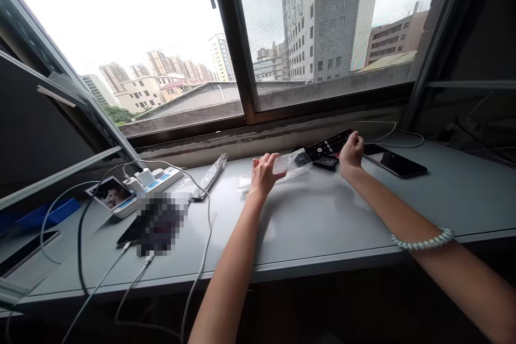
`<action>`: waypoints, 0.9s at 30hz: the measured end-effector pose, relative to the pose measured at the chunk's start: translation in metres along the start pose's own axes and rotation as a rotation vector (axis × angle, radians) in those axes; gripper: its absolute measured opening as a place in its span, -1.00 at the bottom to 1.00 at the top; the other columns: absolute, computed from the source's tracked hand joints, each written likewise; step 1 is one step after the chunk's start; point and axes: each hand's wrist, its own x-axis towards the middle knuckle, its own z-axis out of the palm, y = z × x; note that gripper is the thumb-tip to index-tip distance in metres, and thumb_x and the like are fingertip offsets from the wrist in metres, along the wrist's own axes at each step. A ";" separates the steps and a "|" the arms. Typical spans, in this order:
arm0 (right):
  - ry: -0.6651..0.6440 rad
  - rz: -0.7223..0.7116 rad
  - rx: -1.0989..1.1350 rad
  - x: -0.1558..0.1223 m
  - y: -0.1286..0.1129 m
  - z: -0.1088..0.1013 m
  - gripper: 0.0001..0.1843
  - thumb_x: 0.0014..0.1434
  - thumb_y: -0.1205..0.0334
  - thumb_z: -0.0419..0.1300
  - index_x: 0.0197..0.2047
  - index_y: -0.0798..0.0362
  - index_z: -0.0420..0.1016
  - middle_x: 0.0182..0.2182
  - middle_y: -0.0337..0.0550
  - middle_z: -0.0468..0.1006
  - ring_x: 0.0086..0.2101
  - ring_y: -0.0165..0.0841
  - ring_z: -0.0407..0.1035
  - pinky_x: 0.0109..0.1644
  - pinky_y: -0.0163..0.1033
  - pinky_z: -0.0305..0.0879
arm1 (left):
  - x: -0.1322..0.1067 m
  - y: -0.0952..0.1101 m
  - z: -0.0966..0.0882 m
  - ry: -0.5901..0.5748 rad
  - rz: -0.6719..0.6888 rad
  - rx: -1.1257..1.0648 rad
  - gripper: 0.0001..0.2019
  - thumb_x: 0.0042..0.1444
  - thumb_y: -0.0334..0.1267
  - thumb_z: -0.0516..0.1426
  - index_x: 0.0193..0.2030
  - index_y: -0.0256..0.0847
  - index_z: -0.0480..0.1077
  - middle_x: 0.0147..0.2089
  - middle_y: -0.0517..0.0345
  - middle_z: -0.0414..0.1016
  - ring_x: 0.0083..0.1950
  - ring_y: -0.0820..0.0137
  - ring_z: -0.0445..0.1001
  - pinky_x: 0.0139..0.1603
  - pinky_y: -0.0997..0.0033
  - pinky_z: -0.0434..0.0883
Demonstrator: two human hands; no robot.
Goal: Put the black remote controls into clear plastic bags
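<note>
My left hand [264,173] grips a clear plastic bag [288,165] lying on the grey windowsill counter [314,220]. My right hand [351,152] is closed around a long black remote control [328,145], whose lower end sits in the mouth of the bag. A second, smaller black remote [325,162] lies just under it, beside my right hand.
A black phone [395,163] lies right of my right hand, with a white cable [389,134] behind it. Another bagged remote [209,177] lies to the left. A white power strip [149,185] with chargers, cables and a dark phone sit at far left.
</note>
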 end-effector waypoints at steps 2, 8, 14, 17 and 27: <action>0.037 -0.005 0.007 0.008 0.001 -0.004 -0.39 0.22 -0.14 -0.31 0.15 0.05 0.11 0.03 0.14 0.26 -0.22 -0.22 0.40 -0.42 -0.19 0.36 | 0.000 -0.003 -0.001 0.025 -0.033 0.003 -0.61 0.05 -0.09 0.20 0.01 -0.08 0.26 -0.12 0.18 0.41 -0.12 0.35 0.39 0.02 0.38 0.12; -0.063 -0.008 0.061 0.009 0.010 -0.003 -0.35 0.18 -0.21 -0.29 0.23 -0.09 0.06 0.07 0.10 0.25 -0.45 -0.31 0.45 -0.44 -0.14 0.36 | -0.002 -0.003 0.002 -0.076 -0.032 -0.044 -0.45 -0.04 0.05 0.23 0.08 -0.05 0.26 -0.06 0.14 0.37 -0.01 0.29 0.34 0.10 0.30 0.10; -0.201 0.020 0.070 -0.010 0.006 -0.001 -0.50 0.20 -0.03 -0.13 0.18 -0.09 0.11 0.12 0.11 0.18 -0.44 -0.31 0.47 -0.43 -0.15 0.40 | -0.011 0.001 0.012 -0.330 -0.044 -0.086 -0.51 0.03 0.13 0.12 0.03 -0.10 0.32 0.02 0.07 0.31 0.11 0.25 0.26 0.15 0.25 0.13; -0.299 0.005 0.030 -0.017 0.005 0.000 -0.56 0.15 0.00 -0.04 0.09 -0.10 0.18 0.09 0.09 0.20 -0.47 -0.32 0.46 -0.50 -0.18 0.39 | -0.013 0.000 0.015 -0.374 -0.079 -0.081 -0.53 0.09 0.09 0.07 0.07 -0.11 0.30 0.03 0.06 0.31 0.12 0.26 0.25 0.15 0.25 0.16; -0.383 -0.197 -0.131 -0.022 0.014 0.000 -0.33 -0.37 0.21 0.39 -0.13 -0.07 0.25 -0.28 -0.16 0.41 -0.43 -0.27 0.43 -0.46 -0.16 0.46 | -0.011 -0.006 0.015 -0.356 -0.116 -0.020 -0.69 0.13 -0.11 0.04 0.00 -0.09 0.35 0.00 0.08 0.36 0.09 0.25 0.28 0.11 0.20 0.21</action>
